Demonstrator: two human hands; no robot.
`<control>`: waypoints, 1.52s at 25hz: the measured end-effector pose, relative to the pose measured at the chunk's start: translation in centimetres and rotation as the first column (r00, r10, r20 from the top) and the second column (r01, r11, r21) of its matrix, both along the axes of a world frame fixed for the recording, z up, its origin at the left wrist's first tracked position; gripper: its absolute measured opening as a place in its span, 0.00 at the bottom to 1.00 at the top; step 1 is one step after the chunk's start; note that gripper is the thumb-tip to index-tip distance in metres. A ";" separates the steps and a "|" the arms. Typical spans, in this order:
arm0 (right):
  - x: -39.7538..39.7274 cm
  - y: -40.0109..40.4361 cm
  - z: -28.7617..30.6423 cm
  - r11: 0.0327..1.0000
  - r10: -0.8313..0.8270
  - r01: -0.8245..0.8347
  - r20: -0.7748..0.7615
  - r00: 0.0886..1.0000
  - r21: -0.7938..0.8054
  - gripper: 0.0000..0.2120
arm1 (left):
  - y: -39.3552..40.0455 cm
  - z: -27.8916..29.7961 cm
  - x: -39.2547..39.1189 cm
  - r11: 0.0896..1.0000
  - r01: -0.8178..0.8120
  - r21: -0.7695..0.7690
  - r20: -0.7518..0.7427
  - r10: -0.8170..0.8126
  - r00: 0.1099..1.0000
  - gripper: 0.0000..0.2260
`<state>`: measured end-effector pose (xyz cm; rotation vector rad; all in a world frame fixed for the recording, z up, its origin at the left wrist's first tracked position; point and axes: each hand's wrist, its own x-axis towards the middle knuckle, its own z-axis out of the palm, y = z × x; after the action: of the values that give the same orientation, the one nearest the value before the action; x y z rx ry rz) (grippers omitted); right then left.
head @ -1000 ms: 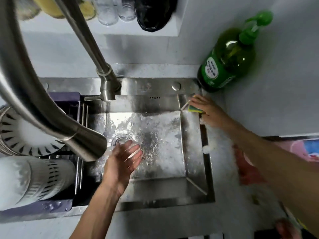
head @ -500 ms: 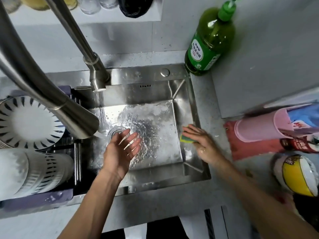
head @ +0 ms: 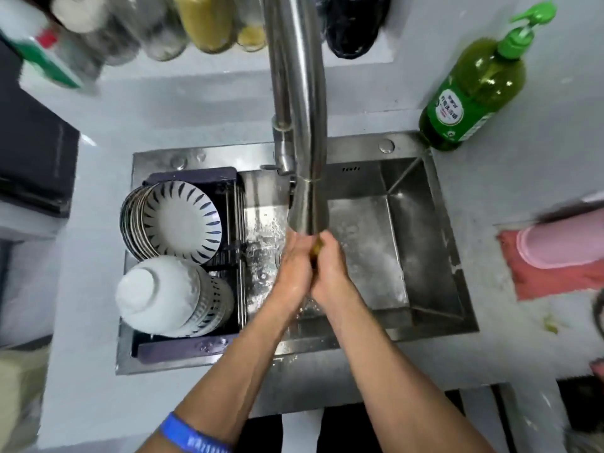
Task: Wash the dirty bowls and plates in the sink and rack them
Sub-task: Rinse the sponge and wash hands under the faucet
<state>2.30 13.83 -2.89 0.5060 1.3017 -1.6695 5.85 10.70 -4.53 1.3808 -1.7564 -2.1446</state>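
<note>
My left hand (head: 292, 263) and my right hand (head: 330, 266) are pressed together over the steel sink (head: 421, 256), right under the faucet spout (head: 305, 207). They squeeze a yellow-green sponge (head: 316, 249), of which only a thin edge shows between the palms. Water runs off below my wrists. In the dark rack (head: 189, 349) at the sink's left stand several striped plates (head: 183, 220) on edge, with a stack of white bowls (head: 163, 295) lying on its side in front of them.
A green dish soap bottle (head: 470, 96) stands at the sink's back right corner. On the counter to the right lie a red cloth (head: 549, 282) and a pink cup (head: 559, 246). Jars (head: 209, 21) line the shelf above the faucet.
My right hand brought the sponge from the sink's right rim to the middle. It now meets my left hand under the spout. The camera view shifted right and back.
</note>
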 end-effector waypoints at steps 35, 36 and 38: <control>-33.5 16.5 -6.4 0.564 0.812 0.108 -0.527 -0.253 0.818 0.20 | 9.7 -6.2 -6.2 0.679 -0.454 0.576 0.229 0.400 0.888 0.18; -34.1 16.9 -8.1 0.530 0.818 0.071 -0.487 -0.306 0.845 0.25 | 9.9 -6.6 -6.5 0.680 -0.459 0.572 0.234 0.401 0.886 0.18; -33.8 18.4 -10.5 0.469 0.832 -0.014 -0.447 -0.328 0.883 0.32 | 10.1 -7.0 -6.8 0.684 -0.467 0.560 0.238 0.407 0.882 0.18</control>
<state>-31.48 32.21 -13.44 -1.3617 2.6003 -0.3892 -0.90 20.81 -11.57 1.8140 -0.6046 -2.4501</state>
